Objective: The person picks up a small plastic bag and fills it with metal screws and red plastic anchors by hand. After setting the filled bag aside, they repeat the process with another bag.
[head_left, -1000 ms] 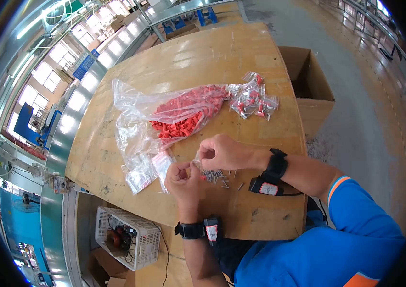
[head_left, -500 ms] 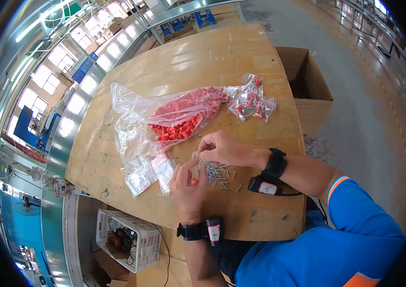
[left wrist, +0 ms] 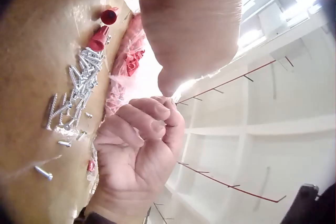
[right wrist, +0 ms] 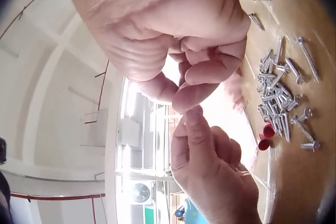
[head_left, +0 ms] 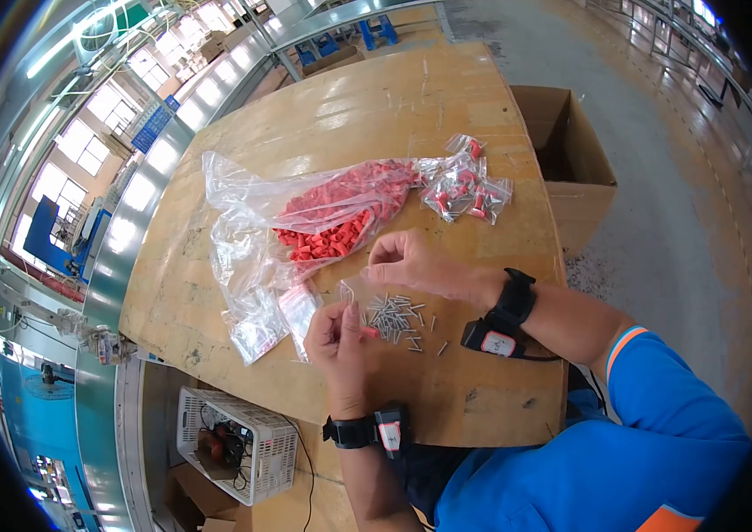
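Note:
My left hand (head_left: pixel 338 344) and right hand (head_left: pixel 413 264) are raised over the table's near part, fingertips close together. Between them, both pinch a small clear plastic bag (head_left: pixel 349 289), which looks thin and is mostly hidden by fingers in the wrist views. Below and beside the hands lies a loose pile of silver screws (head_left: pixel 394 314), seen closer in the left wrist view and the right wrist view. Two hollow red plastic caps (right wrist: pixel 264 142) lie at the edge of that pile. In the head view, a red cap (head_left: pixel 370 332) shows right beside the left thumb.
A large clear bag of red caps (head_left: pixel 327 232) lies open beyond the hands. Flat small bags (head_left: pixel 298 309) are stacked left of them. Filled small packets (head_left: pixel 469 188) sit at the far right. A cardboard box (head_left: pixel 578 160) stands beyond the table's right edge.
The fingers have shifted on the small bag, and the right hand has moved slightly away and up from the left. More of the clear bag and of the screw pile now shows.

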`<state>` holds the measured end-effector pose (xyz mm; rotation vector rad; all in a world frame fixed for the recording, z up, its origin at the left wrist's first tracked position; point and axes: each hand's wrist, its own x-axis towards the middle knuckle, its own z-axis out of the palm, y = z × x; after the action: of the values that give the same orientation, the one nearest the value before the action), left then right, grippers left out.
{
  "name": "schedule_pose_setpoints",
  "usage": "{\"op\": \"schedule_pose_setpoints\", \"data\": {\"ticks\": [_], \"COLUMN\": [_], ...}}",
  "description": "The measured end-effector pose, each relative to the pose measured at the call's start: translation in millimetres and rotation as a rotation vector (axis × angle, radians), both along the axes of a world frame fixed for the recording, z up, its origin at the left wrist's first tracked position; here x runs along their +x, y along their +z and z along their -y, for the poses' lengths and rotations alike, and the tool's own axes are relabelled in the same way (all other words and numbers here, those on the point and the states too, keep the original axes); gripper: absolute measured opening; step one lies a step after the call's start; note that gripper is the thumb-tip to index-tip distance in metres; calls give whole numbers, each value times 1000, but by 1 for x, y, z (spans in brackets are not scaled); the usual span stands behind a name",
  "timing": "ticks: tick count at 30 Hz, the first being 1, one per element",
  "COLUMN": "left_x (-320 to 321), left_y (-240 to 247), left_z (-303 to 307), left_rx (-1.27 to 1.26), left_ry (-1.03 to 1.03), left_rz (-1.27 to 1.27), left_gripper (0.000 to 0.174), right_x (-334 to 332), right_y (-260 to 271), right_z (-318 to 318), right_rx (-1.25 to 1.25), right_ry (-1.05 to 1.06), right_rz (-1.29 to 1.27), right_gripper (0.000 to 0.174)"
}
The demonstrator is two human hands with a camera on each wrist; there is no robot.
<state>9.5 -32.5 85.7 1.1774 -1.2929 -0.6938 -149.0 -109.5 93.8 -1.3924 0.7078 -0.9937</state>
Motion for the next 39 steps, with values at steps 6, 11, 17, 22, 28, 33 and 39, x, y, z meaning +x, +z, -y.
{"op": "schedule_pose_setpoints", "data": {"ticks": [6,11,17,22,28,33,39], "left_x": [3,2,1,8,13,15,7], "left_y": [0,2,0,-11,-7,-11,-9], "left_z": [-2,-4,-2,6,2,4,3], "left_rx": [80,115,80,-35,28,-9,-11], "left_ry": [-148,-173,-57,88,98,44,-29], "left_rz": [-123,-213,-266,-165,-199,-189,-236], "left_gripper": [16,17,18,21,19,19,17], "right_x": [-4,-2,-11,-24,-1,4,-15], "right_y": [9,5,6,11,7,-3,6], "right_z": [-7,-6,6,4,-15,-7,1], "right_rx": [68,157,9,-405,-647,-641,-289], "right_ry": [249,206,76,-15,106,61,71], "right_rz": [-43,-3,-158,-550,-999,-818,-604], "right_gripper": [16,15,19,30,22,11,9]}}
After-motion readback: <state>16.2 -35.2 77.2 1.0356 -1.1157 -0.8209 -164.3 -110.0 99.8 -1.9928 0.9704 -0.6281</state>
